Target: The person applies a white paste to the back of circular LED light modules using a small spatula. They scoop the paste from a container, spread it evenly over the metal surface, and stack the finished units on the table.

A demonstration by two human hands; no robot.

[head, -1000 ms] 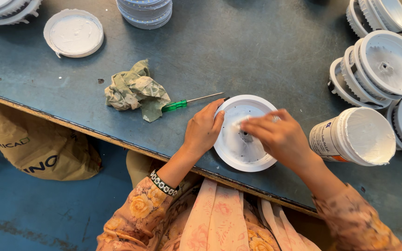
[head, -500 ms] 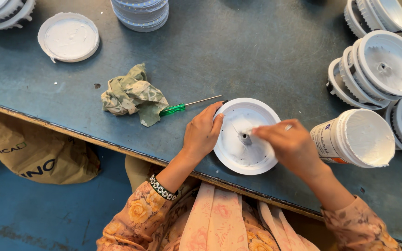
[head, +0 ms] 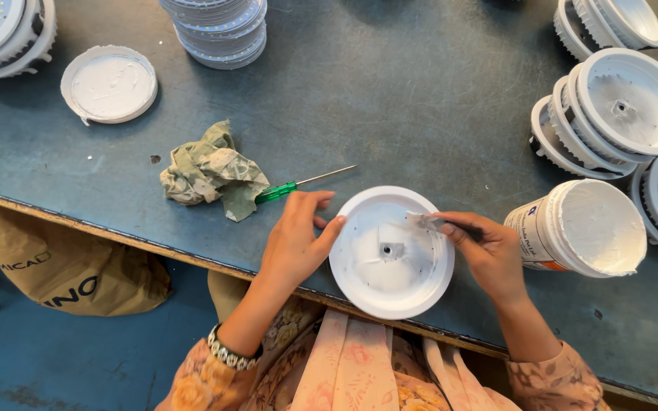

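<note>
A round white lamp housing lies open side up on the dark table, near its front edge. My left hand grips the housing's left rim and steadies it. My right hand pinches a small paste-smeared spatula whose tip rests over the housing's upper right inside. White paste coats the inside of the housing around its centre hole. A white tub of paste lies tipped on its side just right of my right hand.
A green-handled screwdriver and a crumpled green rag lie left of my left hand. Stacks of white housings stand at the right, more stacks at the back, and a white lid at far left. A brown sack sits below the table edge.
My right hand has drawn the spatula from the housing's centre out to its upper right rim. My left hand has kept its hold on the left rim.
</note>
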